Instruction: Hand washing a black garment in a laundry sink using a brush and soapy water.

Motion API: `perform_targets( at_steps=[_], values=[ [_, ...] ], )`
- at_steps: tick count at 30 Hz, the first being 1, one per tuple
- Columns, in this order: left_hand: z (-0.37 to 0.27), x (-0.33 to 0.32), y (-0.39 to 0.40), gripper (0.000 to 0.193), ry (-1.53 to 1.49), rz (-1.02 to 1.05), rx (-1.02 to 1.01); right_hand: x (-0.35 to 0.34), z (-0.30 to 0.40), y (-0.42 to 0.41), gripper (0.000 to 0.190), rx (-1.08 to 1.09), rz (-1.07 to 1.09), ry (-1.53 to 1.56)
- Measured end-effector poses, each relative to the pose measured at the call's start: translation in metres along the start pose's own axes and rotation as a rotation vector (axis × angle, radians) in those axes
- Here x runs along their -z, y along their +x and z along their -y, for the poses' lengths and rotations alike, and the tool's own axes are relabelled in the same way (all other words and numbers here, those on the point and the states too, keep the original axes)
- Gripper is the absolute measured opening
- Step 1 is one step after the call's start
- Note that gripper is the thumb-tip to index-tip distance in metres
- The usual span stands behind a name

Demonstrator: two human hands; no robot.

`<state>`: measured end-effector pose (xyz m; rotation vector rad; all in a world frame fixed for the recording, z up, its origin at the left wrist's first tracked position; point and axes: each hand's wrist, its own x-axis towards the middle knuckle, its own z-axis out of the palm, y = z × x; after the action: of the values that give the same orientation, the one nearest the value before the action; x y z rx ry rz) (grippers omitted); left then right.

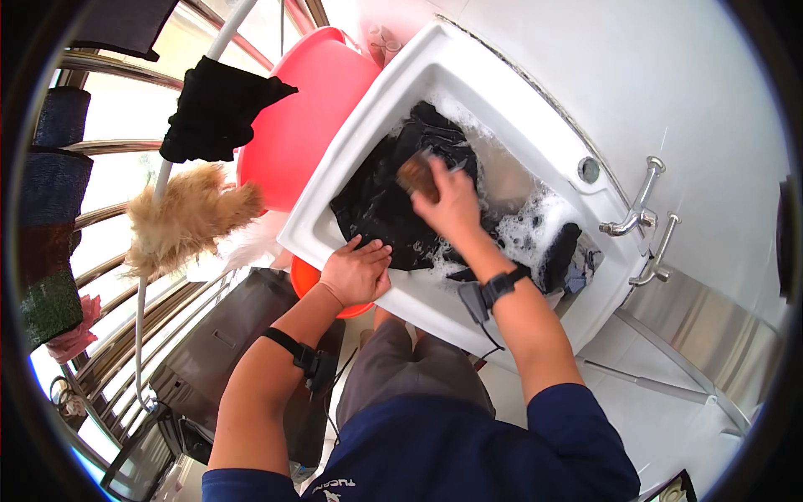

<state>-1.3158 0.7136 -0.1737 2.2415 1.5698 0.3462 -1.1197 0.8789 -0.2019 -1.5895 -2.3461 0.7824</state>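
A white laundry sink [433,307] holds soapy water with a soaked black garment [382,201] spread on its left side. My right hand [450,199] grips a brown scrubbing brush [417,174] over the garment; both are motion-blurred, and the brush's underside is hidden. At the sink's near left edge, my left hand [361,270] lies flat, its fingers on the rim and the garment's edge. White suds [533,226] float to the right of the garment. More dark and bluish cloth [577,270] lies in the sink's right corner.
Two metal taps [633,219] [659,270] stick out from the wall at right. Left of the sink stands a large pink bucket [313,113], with an orange basin [304,276] below. A white pole [164,176] carries a black cloth [213,113] and a fluffy tan item [188,219].
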Motion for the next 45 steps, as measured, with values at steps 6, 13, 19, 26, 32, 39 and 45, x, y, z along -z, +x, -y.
perform_targets(
  at_steps=[6,13,19,26,32,39,45],
  values=[
    [0.001,-0.002,0.010,0.019,-0.051,-0.158,0.386,0.016,-0.064,0.005,0.077,-0.191,-0.311,-0.066],
    [-0.024,-0.006,0.081,0.043,0.078,0.294,-0.180,0.025,-0.123,-0.046,0.078,-0.303,-0.136,-0.242],
    [0.031,-0.008,0.069,0.056,0.179,0.218,0.101,0.012,-0.030,-0.091,0.078,-0.066,-0.136,0.081],
    [0.033,-0.002,0.070,0.054,0.323,0.258,0.073,0.066,-0.108,-0.189,0.080,-0.378,0.112,-0.351],
    [0.030,-0.008,0.072,0.052,0.341,0.267,0.083,0.112,-0.168,-0.224,0.074,-0.547,0.098,-0.490],
    [0.026,-0.005,0.060,0.036,0.209,0.305,0.043,0.069,-0.041,-0.123,0.069,-0.260,0.030,0.051],
    [0.009,0.030,0.067,0.025,0.096,0.182,-0.024,0.064,-0.085,-0.073,0.073,-0.203,-0.162,-0.102]
  ],
)
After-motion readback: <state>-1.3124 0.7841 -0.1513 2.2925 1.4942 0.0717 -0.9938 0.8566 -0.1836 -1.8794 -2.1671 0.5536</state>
